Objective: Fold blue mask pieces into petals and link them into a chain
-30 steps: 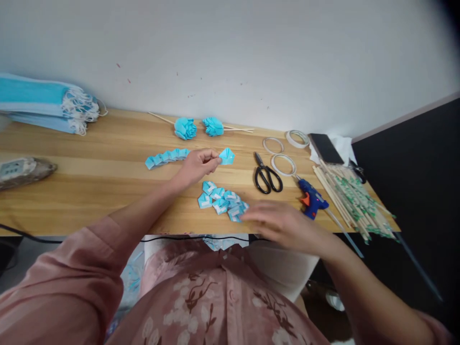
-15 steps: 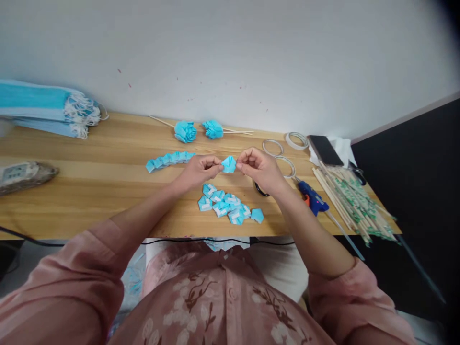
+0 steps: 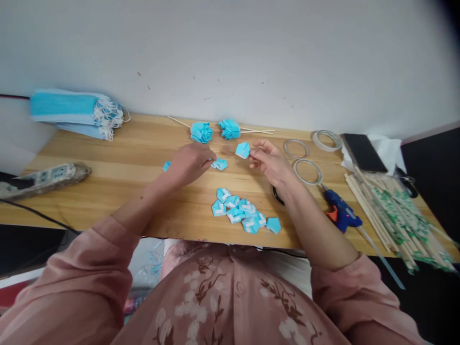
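Note:
Between the thumb and fingers of my right hand [image 3: 268, 160] is a small folded blue pentagon piece [image 3: 242, 150], raised above the table. To its left, my left hand [image 3: 190, 163] reaches over a row of folded blue pieces [image 3: 220, 165], its fingertips closed at the right end of that row. Most of the row is hidden under this hand; one piece shows at the far left. Nearer the front edge lies a cluster of folded blue pieces with white strips [image 3: 235, 214]. A plain blue pentagon [image 3: 273, 225] sits at the cluster's right.
Two blue flowers on sticks, one left [image 3: 201, 132] and one right [image 3: 229, 129], lie near the wall. Tape rolls [image 3: 308, 171], a blue glue gun [image 3: 341, 211], wooden sticks [image 3: 398, 211] and a phone [image 3: 364, 152] are at right. Stacked face masks [image 3: 66, 105] lie at back left.
My left hand has let go of the raised pentagon and moved left to the row. My right hand keeps the pentagon. The view has shifted left.

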The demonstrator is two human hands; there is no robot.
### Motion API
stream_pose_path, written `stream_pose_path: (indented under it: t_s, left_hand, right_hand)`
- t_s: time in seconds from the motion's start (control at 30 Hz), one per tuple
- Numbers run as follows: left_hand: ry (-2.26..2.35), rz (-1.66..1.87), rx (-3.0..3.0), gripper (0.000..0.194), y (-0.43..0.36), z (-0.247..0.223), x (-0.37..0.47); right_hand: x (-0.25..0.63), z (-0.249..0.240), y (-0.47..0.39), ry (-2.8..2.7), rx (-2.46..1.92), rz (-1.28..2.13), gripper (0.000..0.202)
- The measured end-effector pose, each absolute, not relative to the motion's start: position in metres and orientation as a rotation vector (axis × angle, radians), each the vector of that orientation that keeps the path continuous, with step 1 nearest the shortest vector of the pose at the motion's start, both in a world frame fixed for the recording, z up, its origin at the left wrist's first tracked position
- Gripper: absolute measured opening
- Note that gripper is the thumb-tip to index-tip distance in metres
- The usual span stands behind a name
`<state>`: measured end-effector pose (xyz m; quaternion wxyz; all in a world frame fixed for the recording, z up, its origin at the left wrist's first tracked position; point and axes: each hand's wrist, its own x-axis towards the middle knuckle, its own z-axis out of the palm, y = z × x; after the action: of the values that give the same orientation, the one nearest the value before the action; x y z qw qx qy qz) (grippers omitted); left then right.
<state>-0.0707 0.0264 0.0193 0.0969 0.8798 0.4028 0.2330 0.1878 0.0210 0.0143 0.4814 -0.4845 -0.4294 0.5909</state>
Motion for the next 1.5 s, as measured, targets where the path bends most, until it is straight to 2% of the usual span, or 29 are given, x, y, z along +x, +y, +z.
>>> stream_pose_path:
  t_s: [0.17, 0.37, 0.57, 0.77, 1.13, 1.5]
  left_hand:
    - [1.063, 0.423, 2.94, 0.028, 0.03, -0.003, -0.068]
    - [1.028, 0.371, 2.943, 0.037, 0.034, -0.012, -0.061]
    - [1.205, 0.375, 2.951, 0.034, 0.026, -0.015, -0.054]
    - [1.308, 0.28, 2.991, 0.029, 0.015, -0.014, -0.044]
    - [1.318, 0.604, 2.904, 0.033, 0.019, -0.009, -0.056]
    - [1.349, 0.544, 2.888, 0.032, 0.025, -0.018, -0.052]
  right_hand:
    - [0.188, 0.002, 0.02, -0.997, -1.198, 1.48, 0.045]
    - [0.188, -0.005, 0.014, -0.96, -1.221, 1.504, 0.047]
    - [0.182, -0.006, 0.012, -0.914, -1.27, 1.525, 0.051]
    - [0.182, -0.006, 0.017, -0.867, -1.32, 1.518, 0.045]
    - [0.183, -0.009, 0.023, -0.902, -1.378, 1.494, 0.039]
    - [0.184, -0.011, 0.02, -0.909, -1.325, 1.472, 0.044]
